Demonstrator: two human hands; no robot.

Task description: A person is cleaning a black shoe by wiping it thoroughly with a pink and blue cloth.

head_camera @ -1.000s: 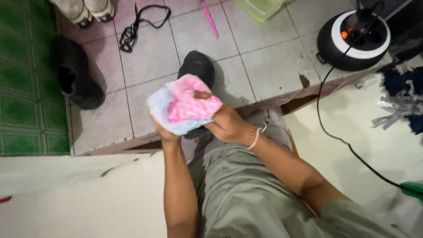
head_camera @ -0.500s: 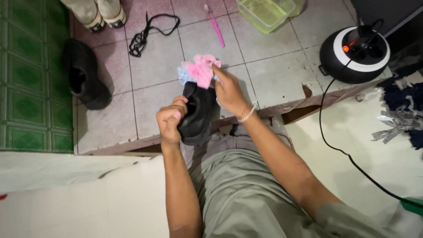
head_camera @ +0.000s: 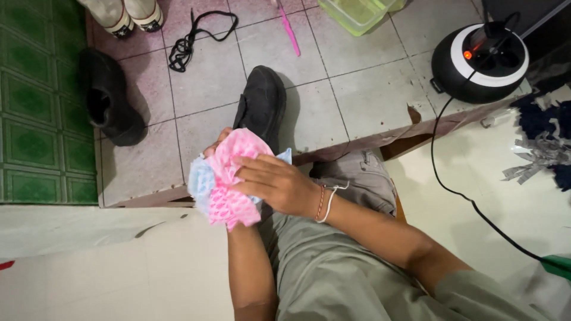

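A black shoe [head_camera: 262, 101] points away from me over the tiled floor, its heel end covered by a pink and pale blue cloth [head_camera: 229, 178]. My right hand [head_camera: 276, 184] lies on the cloth with fingers spread, pressing it against the shoe. My left hand [head_camera: 215, 142] comes up from below and grips the shoe under the cloth; only its fingertips show at the cloth's upper left edge. A thin bracelet sits on my right wrist.
A second black shoe [head_camera: 110, 98] lies at the left beside green tiles [head_camera: 35, 119]. A black lace [head_camera: 190, 38], a pink brush [head_camera: 288, 27] and a green plastic tub [head_camera: 357, 12] lie farther off. A round black-and-white appliance [head_camera: 479, 53] with its cable [head_camera: 464, 190] stands at the right. Another person's feet [head_camera: 128, 15] are at the top left.
Half a second ago my right hand held the cloth up at the shoe's toe, with my left hand bare on the shoe. The cloth has come back down over the heel and my left hand.
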